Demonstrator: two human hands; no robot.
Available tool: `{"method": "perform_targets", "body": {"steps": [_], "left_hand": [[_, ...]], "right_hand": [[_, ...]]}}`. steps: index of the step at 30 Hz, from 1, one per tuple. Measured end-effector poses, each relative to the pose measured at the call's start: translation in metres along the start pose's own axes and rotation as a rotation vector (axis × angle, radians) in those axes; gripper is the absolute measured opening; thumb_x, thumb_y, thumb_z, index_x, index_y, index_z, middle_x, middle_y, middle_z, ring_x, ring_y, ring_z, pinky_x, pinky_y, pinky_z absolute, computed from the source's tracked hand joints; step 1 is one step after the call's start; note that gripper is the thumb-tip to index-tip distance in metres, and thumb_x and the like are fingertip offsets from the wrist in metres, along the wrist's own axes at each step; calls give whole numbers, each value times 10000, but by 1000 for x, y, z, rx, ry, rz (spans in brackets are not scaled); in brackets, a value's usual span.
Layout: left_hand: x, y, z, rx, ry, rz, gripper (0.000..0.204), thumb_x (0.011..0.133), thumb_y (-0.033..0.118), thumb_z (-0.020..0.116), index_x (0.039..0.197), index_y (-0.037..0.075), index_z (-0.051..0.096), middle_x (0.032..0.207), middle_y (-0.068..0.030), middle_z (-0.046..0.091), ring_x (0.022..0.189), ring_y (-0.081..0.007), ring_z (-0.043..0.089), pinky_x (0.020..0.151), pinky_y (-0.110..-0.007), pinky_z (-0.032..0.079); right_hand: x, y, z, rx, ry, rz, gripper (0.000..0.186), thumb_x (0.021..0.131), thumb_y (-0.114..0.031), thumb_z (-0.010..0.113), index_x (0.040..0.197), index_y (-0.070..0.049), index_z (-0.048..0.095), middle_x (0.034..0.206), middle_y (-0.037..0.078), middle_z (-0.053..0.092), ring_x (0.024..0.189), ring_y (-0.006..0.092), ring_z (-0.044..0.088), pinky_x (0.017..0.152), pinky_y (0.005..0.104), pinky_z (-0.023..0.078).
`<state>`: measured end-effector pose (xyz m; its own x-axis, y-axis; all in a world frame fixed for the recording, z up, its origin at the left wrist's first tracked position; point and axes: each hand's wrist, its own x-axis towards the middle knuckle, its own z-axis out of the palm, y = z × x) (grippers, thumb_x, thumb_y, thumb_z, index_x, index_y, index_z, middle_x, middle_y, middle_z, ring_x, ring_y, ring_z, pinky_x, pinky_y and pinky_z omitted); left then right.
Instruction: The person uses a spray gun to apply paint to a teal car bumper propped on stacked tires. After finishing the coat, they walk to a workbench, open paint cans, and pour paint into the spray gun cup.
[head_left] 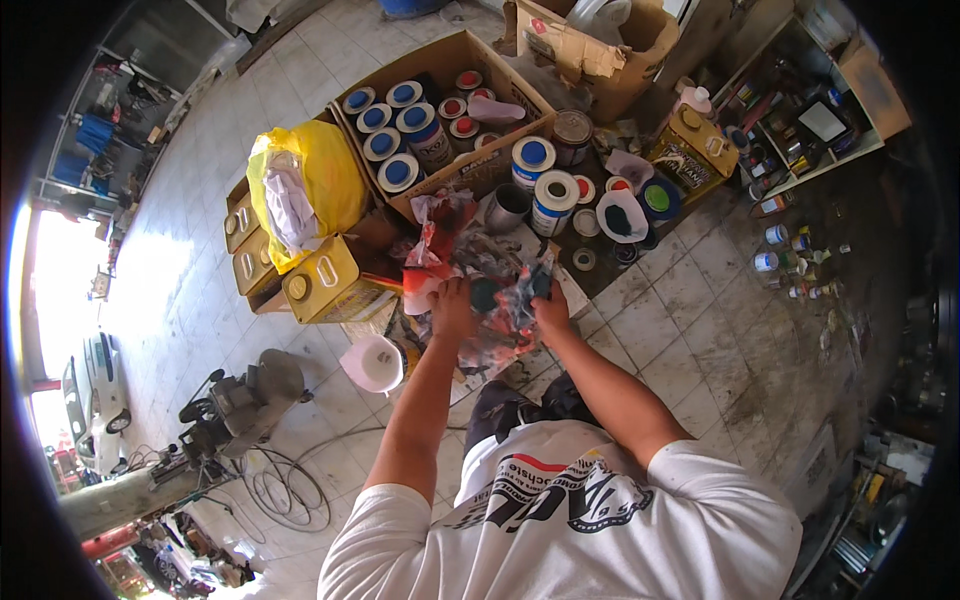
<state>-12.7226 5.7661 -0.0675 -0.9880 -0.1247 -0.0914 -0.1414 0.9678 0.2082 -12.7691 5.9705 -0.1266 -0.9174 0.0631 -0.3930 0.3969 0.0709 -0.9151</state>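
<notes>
In front of me lies crumpled, thin plastic sheeting point(505, 322) smeared with red and dark green paint. My left hand point(452, 308), fingers curled, grips its left side next to a bright red-stained piece point(425, 278). On the right, my right hand point(550, 308) is closed on a dark green-smeared fold of the sheeting. A dark green patch point(484, 294) shows between the hands; whether it is paint in a cup or on the plastic I cannot tell. Just beyond stand a grey metal cup point(508, 208) and a white paint can point(555, 200).
Beyond is a cardboard box point(460, 185) of blue- and red-capped cans. Gold rectangular tins point(335, 280) and a yellow bag point(335, 180) stand left. A white-lined bucket point(372, 364) is near my left forearm. A white bowl of dark green paint point(622, 218) sits right; a compressor point(240, 390) stands farther left.
</notes>
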Motion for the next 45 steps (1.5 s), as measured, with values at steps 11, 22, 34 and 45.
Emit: {"method": "perform_targets", "body": {"steps": [11,22,34,45], "left_hand": [[-23,4,-29,-230,35,74,872,614,403,869,1393,187,539,1416,-84,509,1322,-337,438,1025,-558,331],[-38,29,-99,-469,233,278,851,628,350,843,1372,65,542,1321,-144,576,1248,-349,509,1048,-479,376],[-30,31,-112,-522,204,228,779,835,501,697,1399,-6,519,1249,-233,622,1169,-409,564,1048,-442,424],[-33,62,-108,-1419,138,95,617,980,439,534,1449,42,482,1413,-138,561,1302,-226,533,1081,-348,407]], "right_hand": [[-12,-23,-32,780,-462,613,383,1019,-313,434,1312,-124,592,1138,88,684,946,258,670,840,459,546],[-50,-65,-14,859,-598,611,706,963,-691,395,1401,-156,538,1376,116,588,1225,385,572,961,625,489],[-65,-67,-26,970,-1050,457,560,998,-491,547,1437,-145,511,1401,79,577,1248,333,578,1062,456,474],[-94,-213,-46,-795,-524,-1001,659,713,-73,716,1361,-103,599,1305,268,454,1171,442,515,949,474,476]]}}
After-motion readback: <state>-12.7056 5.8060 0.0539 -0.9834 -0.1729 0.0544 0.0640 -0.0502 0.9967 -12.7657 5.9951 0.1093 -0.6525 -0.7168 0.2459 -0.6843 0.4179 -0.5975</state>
